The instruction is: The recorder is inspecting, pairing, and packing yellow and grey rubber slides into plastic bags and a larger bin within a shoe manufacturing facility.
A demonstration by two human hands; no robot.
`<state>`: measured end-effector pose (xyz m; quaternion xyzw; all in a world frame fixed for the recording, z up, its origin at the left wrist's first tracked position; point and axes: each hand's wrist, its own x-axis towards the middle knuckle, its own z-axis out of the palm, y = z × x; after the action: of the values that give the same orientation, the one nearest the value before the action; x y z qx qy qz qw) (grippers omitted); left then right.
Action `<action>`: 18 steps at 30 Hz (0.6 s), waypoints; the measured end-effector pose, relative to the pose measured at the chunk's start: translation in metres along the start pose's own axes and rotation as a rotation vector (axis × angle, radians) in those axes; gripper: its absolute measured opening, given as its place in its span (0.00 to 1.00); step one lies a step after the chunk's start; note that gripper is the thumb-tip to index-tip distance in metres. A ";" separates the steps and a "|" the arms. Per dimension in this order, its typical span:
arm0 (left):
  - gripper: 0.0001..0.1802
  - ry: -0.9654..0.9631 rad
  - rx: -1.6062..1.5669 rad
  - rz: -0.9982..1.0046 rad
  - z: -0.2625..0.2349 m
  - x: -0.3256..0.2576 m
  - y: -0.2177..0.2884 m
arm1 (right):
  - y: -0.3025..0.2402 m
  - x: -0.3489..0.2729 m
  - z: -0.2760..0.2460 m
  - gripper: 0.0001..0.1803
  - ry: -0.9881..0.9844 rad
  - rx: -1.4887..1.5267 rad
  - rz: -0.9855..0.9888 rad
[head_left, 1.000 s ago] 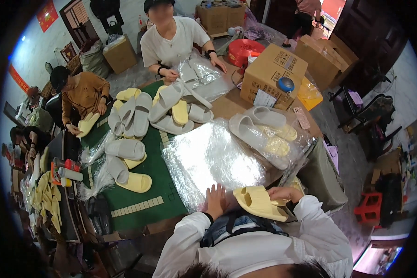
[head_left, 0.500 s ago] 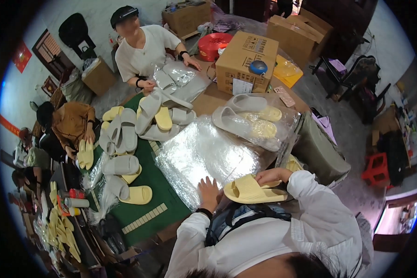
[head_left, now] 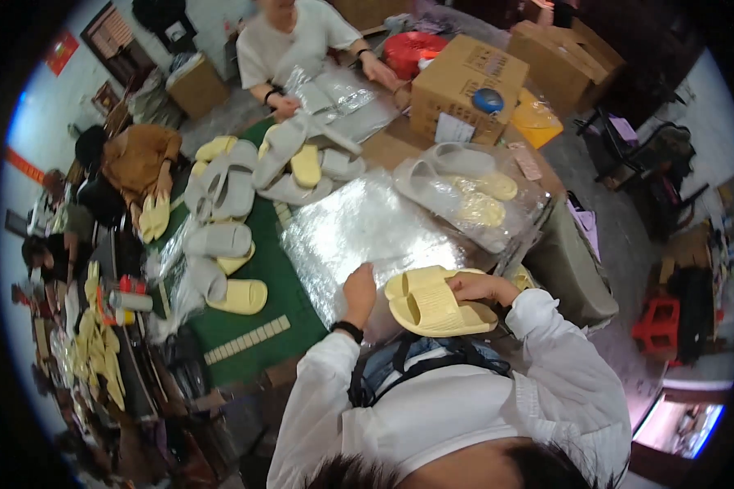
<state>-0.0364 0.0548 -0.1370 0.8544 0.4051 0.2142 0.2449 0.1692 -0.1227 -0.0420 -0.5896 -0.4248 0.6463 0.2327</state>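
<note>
My right hand (head_left: 483, 288) grips a pair of yellow slippers (head_left: 426, 303) near the table's front edge, its fingers partly hidden inside them. To their left, my left hand (head_left: 360, 292) is closed over the stack of clear plastic bags (head_left: 359, 220). Whether a bag's edge is pinched in its fingers cannot be made out. Beyond the stack, at the right, lies a clear bag with grey slippers (head_left: 453, 167) and yellow slippers (head_left: 485, 204) in it. Several loose grey slippers (head_left: 220, 183) and a yellow slipper (head_left: 243, 297) rest on the green table top (head_left: 261, 330).
A carton (head_left: 469, 85) with a blue round object (head_left: 488, 100) on it stands at the far side. A phone (head_left: 525, 161) lies nearby. One co-worker (head_left: 298, 37) handles bagged slippers across the table; another (head_left: 143, 163) holds yellow slippers at the left. A red stool (head_left: 659, 326) stands right.
My left hand has gone from spread flat on the plastic stack to closed and raised. The yellow slippers have turned a little in my right hand. The whole view has shifted.
</note>
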 end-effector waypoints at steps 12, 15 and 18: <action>0.15 -0.131 -0.153 0.069 -0.004 -0.010 0.017 | 0.054 0.040 0.006 0.08 0.476 -0.563 -0.573; 0.17 -0.137 -0.166 -0.059 -0.010 -0.009 0.024 | 0.049 0.043 0.010 0.10 0.463 -0.547 -0.674; 0.16 -0.190 -0.251 -0.163 -0.013 -0.001 0.018 | 0.022 0.042 0.013 0.11 0.536 -0.535 -0.786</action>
<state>-0.0341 0.0473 -0.1165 0.7978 0.4182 0.1607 0.4036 0.1533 -0.1040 -0.0848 -0.5691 -0.6887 0.2071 0.3986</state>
